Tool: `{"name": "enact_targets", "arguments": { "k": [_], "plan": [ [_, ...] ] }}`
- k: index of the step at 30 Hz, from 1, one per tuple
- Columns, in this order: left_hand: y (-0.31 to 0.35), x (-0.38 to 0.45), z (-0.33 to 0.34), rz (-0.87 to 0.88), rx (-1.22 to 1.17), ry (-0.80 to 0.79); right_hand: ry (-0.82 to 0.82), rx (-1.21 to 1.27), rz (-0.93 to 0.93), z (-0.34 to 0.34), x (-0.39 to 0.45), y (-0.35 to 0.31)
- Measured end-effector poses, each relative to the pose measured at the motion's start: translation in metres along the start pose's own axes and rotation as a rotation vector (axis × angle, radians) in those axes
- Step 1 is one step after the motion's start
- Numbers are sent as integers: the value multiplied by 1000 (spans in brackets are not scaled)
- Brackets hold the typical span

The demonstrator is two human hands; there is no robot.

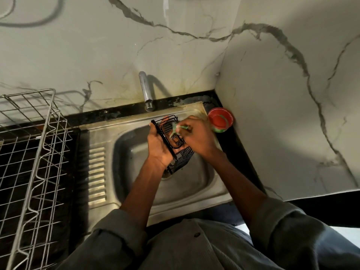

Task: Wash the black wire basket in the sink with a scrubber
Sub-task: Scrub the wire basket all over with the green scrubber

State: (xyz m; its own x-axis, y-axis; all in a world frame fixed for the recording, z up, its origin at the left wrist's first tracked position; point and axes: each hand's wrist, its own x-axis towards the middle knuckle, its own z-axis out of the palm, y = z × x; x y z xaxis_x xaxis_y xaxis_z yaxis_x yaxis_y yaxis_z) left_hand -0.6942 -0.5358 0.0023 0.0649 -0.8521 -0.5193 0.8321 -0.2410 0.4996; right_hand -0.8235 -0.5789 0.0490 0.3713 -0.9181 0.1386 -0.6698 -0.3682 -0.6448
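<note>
The black wire basket [182,156] is held tilted above the steel sink [136,152], just below the tap. My left hand [157,146] grips its left side from underneath. My right hand [198,137] is closed on a green scrubber [176,129], which is blurred and pressed against the upper inside of the basket. Part of the basket is hidden behind my fingers.
A chrome tap [145,90] sticks out over the sink's back edge. A red tub [220,119] stands at the back right corner on the black counter. A large silver wire dish rack [33,152] fills the left side. Marble walls close the back and right.
</note>
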Motion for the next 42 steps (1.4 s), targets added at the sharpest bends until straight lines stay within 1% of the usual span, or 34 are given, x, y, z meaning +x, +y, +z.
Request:
{"name": "enact_targets", "arguments": {
  "k": [1,2,4,5,6,8,9,10,12,13,14,16,17,20,21,23,26,27,28,30,32,33,34,36,37,38,39,40,42],
  "plan": [
    [-1,-3,4,-5,11,2,-12,-5,-42,1,1,-5],
    [-3,-4,8,-7,29,-6,2,-46,-38,2,5,-10],
    [-7,-6,14,-34,37,-31,130,-138,70,-1,19,-15],
    [-8,-7,15,-43,24,-39,168,-155,110,-1,23,-17],
    [-7,-8,16,-37,12,-40,156,-156,90,1,24,-23],
    [-6,-8,13,-19,-40,-48,46,-124,-62,9,17,-36],
    [-5,-11,14,-18,-60,-59,7,-87,-105,13,13,-40],
    [-5,-13,13,-15,-53,-61,32,-51,-84,15,13,-40],
    [-9,-14,13,4,-15,-68,166,-32,60,15,21,-39],
    [-10,-15,14,4,2,-70,197,-47,98,15,25,-39],
    [-11,-15,14,-2,2,-71,181,-41,73,15,26,-41],
    [-10,-14,11,7,-51,-68,99,50,-20,15,23,-46],
    [-9,-13,9,12,-57,-52,87,105,-32,15,22,-46],
    [-7,-18,11,31,-50,-49,147,182,33,14,21,-48],
    [-5,-20,13,43,-58,-42,125,179,5,15,18,-48],
    [2,-17,11,58,-89,-24,24,95,-105,17,2,-47],
    [10,-11,-4,107,-174,7,-78,38,-145,11,-20,-34],
    [8,-12,-5,106,-164,18,-90,35,-159,10,-21,-33],
    [5,-14,-3,101,-167,21,-74,33,-174,10,-20,-38],
    [-1,-17,7,127,-100,51,-5,55,-172,14,-13,-60],
    [-1,-13,11,195,-80,80,8,94,-169,21,-7,-74],
    [3,-14,8,181,-95,75,-19,86,-187,22,-6,-75],
    [8,-17,3,153,-115,77,-79,59,-199,19,-7,-72],
    [15,-18,-9,139,-233,67,-259,7,-170,7,-15,-63],
    [15,-15,-14,150,-205,86,-343,-35,-154,2,-19,-59],
    [14,-16,-16,146,-228,71,-385,-53,-152,0,-21,-58],
    [12,-16,-13,130,-257,35,-375,-47,-160,1,-20,-60],
    [9,-18,-7,141,-230,45,-325,-20,-174,5,-16,-63],
    [3,-20,1,154,-191,49,-184,43,-167,15,-4,-70]
  ]
}}
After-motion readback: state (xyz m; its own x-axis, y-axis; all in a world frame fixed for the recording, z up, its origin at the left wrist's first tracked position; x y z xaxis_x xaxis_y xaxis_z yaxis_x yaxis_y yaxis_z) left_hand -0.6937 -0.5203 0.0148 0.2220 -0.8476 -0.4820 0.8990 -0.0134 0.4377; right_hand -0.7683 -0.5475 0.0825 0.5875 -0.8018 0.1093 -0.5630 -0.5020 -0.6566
